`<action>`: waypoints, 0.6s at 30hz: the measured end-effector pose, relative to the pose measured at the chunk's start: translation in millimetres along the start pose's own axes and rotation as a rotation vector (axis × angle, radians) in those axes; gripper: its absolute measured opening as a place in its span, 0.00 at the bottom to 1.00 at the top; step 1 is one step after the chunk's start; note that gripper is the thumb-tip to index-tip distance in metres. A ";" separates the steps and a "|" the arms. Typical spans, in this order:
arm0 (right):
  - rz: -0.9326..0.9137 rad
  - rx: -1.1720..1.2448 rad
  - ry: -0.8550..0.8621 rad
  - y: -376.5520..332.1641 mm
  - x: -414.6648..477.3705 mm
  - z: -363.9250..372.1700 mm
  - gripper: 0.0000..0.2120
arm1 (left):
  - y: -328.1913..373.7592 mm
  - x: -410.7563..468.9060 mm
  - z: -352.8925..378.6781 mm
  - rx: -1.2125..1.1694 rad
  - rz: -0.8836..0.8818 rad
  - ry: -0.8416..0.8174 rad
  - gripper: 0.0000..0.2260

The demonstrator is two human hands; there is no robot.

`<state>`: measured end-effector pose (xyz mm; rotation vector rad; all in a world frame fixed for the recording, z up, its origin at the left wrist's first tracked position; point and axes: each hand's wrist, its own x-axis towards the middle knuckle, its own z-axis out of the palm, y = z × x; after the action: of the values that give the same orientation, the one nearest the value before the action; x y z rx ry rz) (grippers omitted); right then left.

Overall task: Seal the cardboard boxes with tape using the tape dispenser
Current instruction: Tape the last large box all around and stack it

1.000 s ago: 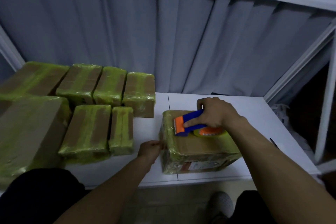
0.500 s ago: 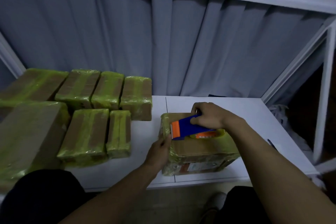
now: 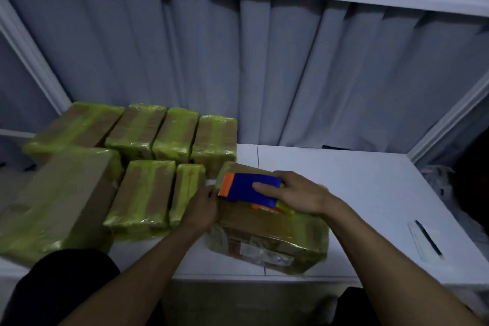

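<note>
A cardboard box (image 3: 267,235) wrapped in yellow-green tape lies tilted on the white table (image 3: 370,188), its near face bearing a label. On its top sits a blue and orange tape dispenser (image 3: 251,189), which my right hand (image 3: 296,194) grips from the right, thumb laid across the blue body. My left hand (image 3: 203,209) holds the box's left upper edge, right below the dispenser's orange end. A yellow tape roll peeks out under my right hand.
Several taped boxes (image 3: 148,164) fill the table's left half in two rows, the nearest one (image 3: 58,198) largest. A dark pen on a white strip (image 3: 427,238) lies at the right. Grey curtain behind; white frame posts at both sides.
The box has turned so its left end points away. The dispenser has slid to the box's left top edge, and my left hand has risen from the side to that edge.
</note>
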<state>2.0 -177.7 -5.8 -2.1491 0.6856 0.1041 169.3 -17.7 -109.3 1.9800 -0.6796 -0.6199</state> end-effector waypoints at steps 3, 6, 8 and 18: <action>-0.035 0.123 0.043 -4.1 8.0 8.6 0.23 | -7.2 -4.8 -14.8 -0.013 0.081 -0.015 0.15; -0.006 0.235 0.142 1.4 15.7 11.7 0.25 | -15.6 -9.1 -22.8 -0.128 0.173 -0.084 0.17; 0.004 0.258 0.167 2.3 19.7 12.3 0.28 | -16.1 -3.7 -34.2 -0.122 0.257 -0.201 0.20; 0.001 0.222 0.167 4.1 24.9 14.3 0.35 | -6.1 31.4 -43.9 0.368 0.237 -0.463 0.49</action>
<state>23.3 -179.8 -25.3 -1.9576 0.7576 -0.1468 222.2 -10.0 -99.7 2.0553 -1.3733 -0.8646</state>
